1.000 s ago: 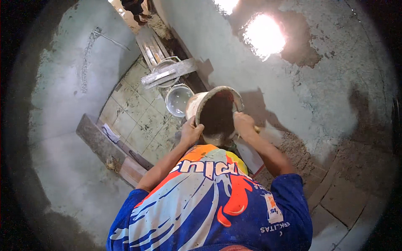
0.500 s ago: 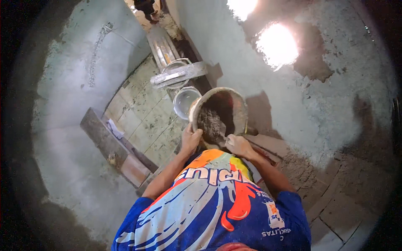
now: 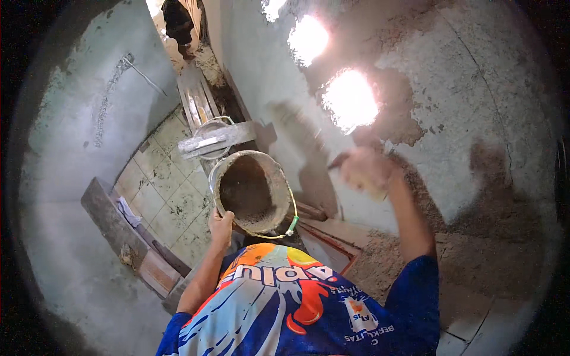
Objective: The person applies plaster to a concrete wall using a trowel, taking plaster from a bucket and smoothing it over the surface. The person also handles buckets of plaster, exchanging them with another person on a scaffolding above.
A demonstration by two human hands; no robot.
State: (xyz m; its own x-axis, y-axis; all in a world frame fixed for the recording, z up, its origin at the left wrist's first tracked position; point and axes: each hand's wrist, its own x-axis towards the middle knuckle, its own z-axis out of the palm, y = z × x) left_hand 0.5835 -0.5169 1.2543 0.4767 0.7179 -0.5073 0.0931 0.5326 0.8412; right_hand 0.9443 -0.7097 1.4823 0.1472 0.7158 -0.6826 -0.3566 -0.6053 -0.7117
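Observation:
Gripping the near left rim of a mortar-caked bucket [image 3: 264, 190] is my left hand [image 3: 221, 225], fingers closed on it. The bucket is tilted so its grey, wet inside faces me; a yellow handle with a green grip hangs at its right. My right hand [image 3: 365, 169] is raised right of the bucket, blurred by motion, closed round what looks like a trowel, whose smeared shape [image 3: 300, 127] extends up-left against the wall [image 3: 433, 89]. That wall carries rough patches of mortar and glaring round bright spots.
Behind the bucket, a board [image 3: 237, 133] lies across another bucket [image 3: 212, 151], beside long planks [image 3: 196, 98]. A low ledge [image 3: 110, 219] with a white cloth [image 3: 129, 210] borders the tiled floor [image 3: 154, 184] at left. A person in dark clothing [image 3: 178, 26] is at the far top.
My right hand has come out of the bucket and swung up and rightward with the blurred tool. The bucket, still in my left hand, sits further left and lower in view.

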